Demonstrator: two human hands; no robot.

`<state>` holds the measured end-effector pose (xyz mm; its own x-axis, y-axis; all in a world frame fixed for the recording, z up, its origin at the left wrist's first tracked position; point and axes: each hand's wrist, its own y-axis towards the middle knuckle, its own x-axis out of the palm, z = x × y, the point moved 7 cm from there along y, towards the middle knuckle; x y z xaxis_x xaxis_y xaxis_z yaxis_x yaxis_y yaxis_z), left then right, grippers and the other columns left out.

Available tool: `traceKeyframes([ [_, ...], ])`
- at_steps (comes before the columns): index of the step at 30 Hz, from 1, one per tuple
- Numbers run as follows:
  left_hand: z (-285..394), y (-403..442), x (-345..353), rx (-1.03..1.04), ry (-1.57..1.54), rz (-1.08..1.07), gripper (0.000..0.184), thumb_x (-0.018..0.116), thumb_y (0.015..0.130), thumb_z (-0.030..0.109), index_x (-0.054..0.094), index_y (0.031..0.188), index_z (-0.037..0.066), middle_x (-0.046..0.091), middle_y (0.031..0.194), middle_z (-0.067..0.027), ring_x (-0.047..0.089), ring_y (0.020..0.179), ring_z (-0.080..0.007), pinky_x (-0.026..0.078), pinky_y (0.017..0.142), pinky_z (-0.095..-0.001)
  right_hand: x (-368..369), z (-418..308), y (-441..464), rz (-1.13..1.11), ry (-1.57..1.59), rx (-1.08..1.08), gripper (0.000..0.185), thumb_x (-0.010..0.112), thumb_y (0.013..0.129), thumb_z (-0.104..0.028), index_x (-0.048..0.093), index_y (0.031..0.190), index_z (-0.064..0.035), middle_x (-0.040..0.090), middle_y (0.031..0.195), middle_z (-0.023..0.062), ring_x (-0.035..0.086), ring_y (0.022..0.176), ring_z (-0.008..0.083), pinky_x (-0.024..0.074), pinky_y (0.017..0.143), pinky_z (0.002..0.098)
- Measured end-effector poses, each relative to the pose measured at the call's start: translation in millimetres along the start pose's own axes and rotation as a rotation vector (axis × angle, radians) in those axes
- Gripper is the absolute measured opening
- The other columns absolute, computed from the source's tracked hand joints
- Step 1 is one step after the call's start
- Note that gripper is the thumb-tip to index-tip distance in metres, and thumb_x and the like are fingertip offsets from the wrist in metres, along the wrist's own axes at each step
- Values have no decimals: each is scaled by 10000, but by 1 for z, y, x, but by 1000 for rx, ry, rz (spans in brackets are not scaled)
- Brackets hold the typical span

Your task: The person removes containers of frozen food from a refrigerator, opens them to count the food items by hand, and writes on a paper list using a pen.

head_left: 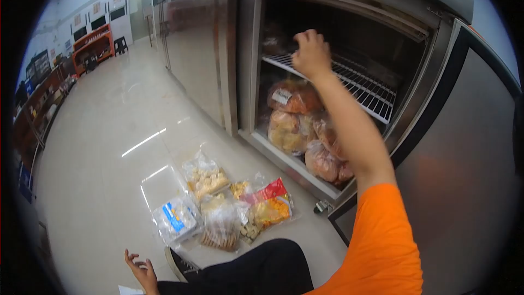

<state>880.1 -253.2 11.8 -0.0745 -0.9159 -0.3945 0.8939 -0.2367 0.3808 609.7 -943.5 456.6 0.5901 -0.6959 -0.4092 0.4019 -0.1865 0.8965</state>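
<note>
My right hand (312, 54) reaches into the open steel freezer cabinet (248, 76), just above the front of the white wire shelf (360, 84). Its fingers are loosely bent and a little apart, with nothing visible in them. Below the shelf, clear bags of frozen food (286, 131) are piled up, and a bag with a white label (292, 97) lies on top. Low at the left, my left hand (142, 273) hovers by my shoe with its fingers spread, holding nothing. A dark bundle at the shelf's left is too dim to name.
On the floor lie a clear tub with a blue label (176, 216), a bag of pale pieces (206, 181), a bag of brown pieces (220, 229) and a red-and-yellow packet (270, 205). The cabinet door (458, 158) stands open at right. An orange rack (93, 49) stands far back.
</note>
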Motion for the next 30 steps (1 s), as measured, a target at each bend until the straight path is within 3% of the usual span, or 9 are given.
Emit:
traceKeyframes([
  [1, -3, 8, 1, -22, -5, 10, 867, 629, 829, -53, 281, 1600, 140, 482, 1225, -90, 487, 800, -145, 449, 659, -243, 11, 41, 15, -142, -129, 45, 349, 672, 782, -115, 642, 1127, -72, 577, 1206, 167, 567, 1154, 376, 501, 921, 516],
  [4, 26, 9, -2, -160, 99, 31, 739, 733, 882, 109, 390, 1537, 83, 590, 1266, -161, 614, 971, -279, 536, 801, -393, 35, 177, 13, -560, -317, 364, 395, 583, 931, -139, 637, 1309, -39, 563, 1423, 247, 540, 1334, 414, 454, 1121, 491],
  [7, 12, 17, -4, -187, 144, 32, 821, 717, 872, 44, 298, 1575, 102, 535, 1292, -154, 576, 941, -253, 519, 751, -374, 63, 315, -43, -563, -427, 641, 375, 539, 954, -104, 677, 1295, -37, 612, 1373, 250, 587, 1297, 392, 492, 1084, 478],
  [9, 7, 21, -2, -184, 155, 58, 802, 717, 874, 56, 318, 1569, 95, 549, 1279, -158, 581, 938, -257, 523, 763, -384, 88, 392, -78, -356, -507, 465, 348, 572, 990, -209, 685, 1305, -115, 586, 1441, 182, 573, 1322, 371, 488, 1082, 483],
  [13, 6, 28, 10, -178, 192, 33, 806, 719, 871, 58, 317, 1568, 94, 550, 1277, -165, 581, 923, -261, 524, 756, -381, 23, 343, -77, -360, -319, 562, 360, 603, 962, -194, 685, 1307, -134, 616, 1401, 181, 595, 1294, 378, 499, 1066, 480],
  [19, 7, 28, 17, -187, 228, -9, 817, 727, 863, 58, 320, 1569, 109, 549, 1278, -162, 581, 917, -262, 520, 741, -374, 30, 365, -77, -465, -487, 651, 375, 611, 943, -169, 677, 1305, -92, 628, 1366, 215, 605, 1273, 392, 504, 1055, 480],
  [24, -7, 28, 7, -202, 201, -5, 813, 724, 874, 83, 317, 1576, 144, 540, 1306, -162, 584, 941, -271, 522, 759, -386, 33, 294, -54, -532, -375, 558, 387, 611, 929, -145, 670, 1300, -51, 639, 1332, 247, 615, 1252, 408, 508, 1044, 481],
  [27, -44, 24, 5, -128, 43, 48, 866, 626, 826, -46, 293, 1598, 160, 479, 1238, -92, 489, 817, -144, 448, 664, -249, 55, 258, -34, -658, -284, 532, 445, 702, 865, -220, 661, 1249, 1, 638, 1311, 274, 613, 1254, 401, 499, 1051, 477],
  [30, -14, 18, 4, -174, 46, 49, 854, 640, 818, -33, 310, 1585, 146, 478, 1253, -91, 505, 832, -152, 443, 647, -255, 62, 204, -11, -755, -263, 426, 435, 735, 836, -213, 676, 1214, -5, 652, 1280, 275, 626, 1232, 394, 510, 1026, 483],
])
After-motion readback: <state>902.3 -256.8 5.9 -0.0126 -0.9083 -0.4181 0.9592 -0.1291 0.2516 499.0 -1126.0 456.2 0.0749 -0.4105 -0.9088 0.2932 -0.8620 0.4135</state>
